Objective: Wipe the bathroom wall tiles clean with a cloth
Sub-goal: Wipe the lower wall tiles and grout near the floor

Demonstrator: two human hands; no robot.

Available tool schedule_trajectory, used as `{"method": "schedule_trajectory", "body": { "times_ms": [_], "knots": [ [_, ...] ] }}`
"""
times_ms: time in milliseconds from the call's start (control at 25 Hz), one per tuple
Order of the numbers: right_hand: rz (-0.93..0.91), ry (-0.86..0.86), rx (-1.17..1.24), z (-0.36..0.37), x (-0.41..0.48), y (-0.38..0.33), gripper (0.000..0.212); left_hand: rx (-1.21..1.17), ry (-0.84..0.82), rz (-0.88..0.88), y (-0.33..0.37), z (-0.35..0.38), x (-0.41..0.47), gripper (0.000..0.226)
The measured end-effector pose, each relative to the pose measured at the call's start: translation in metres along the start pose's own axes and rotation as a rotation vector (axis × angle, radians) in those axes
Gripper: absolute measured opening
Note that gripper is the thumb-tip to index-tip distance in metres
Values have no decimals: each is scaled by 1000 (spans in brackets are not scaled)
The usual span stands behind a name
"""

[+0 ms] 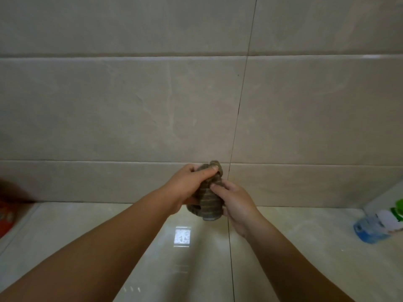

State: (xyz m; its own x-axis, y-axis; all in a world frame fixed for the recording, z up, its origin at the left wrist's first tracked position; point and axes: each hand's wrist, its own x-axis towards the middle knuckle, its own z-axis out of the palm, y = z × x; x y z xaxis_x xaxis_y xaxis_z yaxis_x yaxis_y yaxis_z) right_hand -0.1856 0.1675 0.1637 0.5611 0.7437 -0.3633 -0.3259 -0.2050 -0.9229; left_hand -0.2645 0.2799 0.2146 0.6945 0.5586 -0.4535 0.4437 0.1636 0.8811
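Beige wall tiles [130,105] fill the background, dark grout lines between them, glossy floor [283,236] below. Cloth [209,199]: brownish, ribbed, bunched into a tight wad, held off the wall in front of the lowest tile course, just left of the vertical grout line. Left hand [192,184] closed around the cloth's upper part, thumb over the top. Right hand [235,201] gripping its lower right side, fingertips pressed in. Blue-and-white bottle [375,227] lies well right of the cloth. Red object [6,214], blurred, far left of it.
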Motion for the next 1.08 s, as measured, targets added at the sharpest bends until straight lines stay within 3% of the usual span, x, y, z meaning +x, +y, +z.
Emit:
{"method": "schedule_trajectory", "body": {
  "times_ms": [120, 200, 280, 400, 520, 680, 760, 840, 880, 920, 1000, 1080],
  "knots": [
    [-26, 34, -119, -7, 1, 1, 27, 339, 130, 126, -5, -13, 5, 70],
    [-62, -87, -298, -8, 1, -4, 41, 453, -69, 163, -4, -23, 3, 78],
    [-103, -157, -428, -9, 3, -10, 47, 439, -272, 105, -6, -28, 4, 61],
    [-131, -104, -462, -17, 10, -16, 46, 459, -93, 101, -11, -37, 12, 16],
    [-168, 32, -591, -24, 13, -7, 31, 816, 22, 212, -23, -44, 21, 28],
    [-184, 47, -380, -15, 13, 12, 26, 836, -185, 339, -41, -27, 22, 33],
    [-227, 197, -344, -11, 22, 30, 30, 821, -157, 381, -46, -19, 34, 15],
    [-198, 592, -425, -10, 31, 53, 43, 834, -100, 374, -49, -15, 49, 9],
    [-126, 796, -343, -6, 31, 65, 52, 829, -92, 352, -51, -12, 56, 10],
    [-33, 875, -150, 0, 31, 73, 54, 842, -102, 336, -54, -8, 63, 11],
    [40, 763, 347, 16, 36, 93, 47, 963, -145, 362, -61, 5, 72, 16],
    [-25, 616, 674, 27, 48, 103, 42, 1075, -240, 427, -65, 18, 78, 28]
  ]
}}
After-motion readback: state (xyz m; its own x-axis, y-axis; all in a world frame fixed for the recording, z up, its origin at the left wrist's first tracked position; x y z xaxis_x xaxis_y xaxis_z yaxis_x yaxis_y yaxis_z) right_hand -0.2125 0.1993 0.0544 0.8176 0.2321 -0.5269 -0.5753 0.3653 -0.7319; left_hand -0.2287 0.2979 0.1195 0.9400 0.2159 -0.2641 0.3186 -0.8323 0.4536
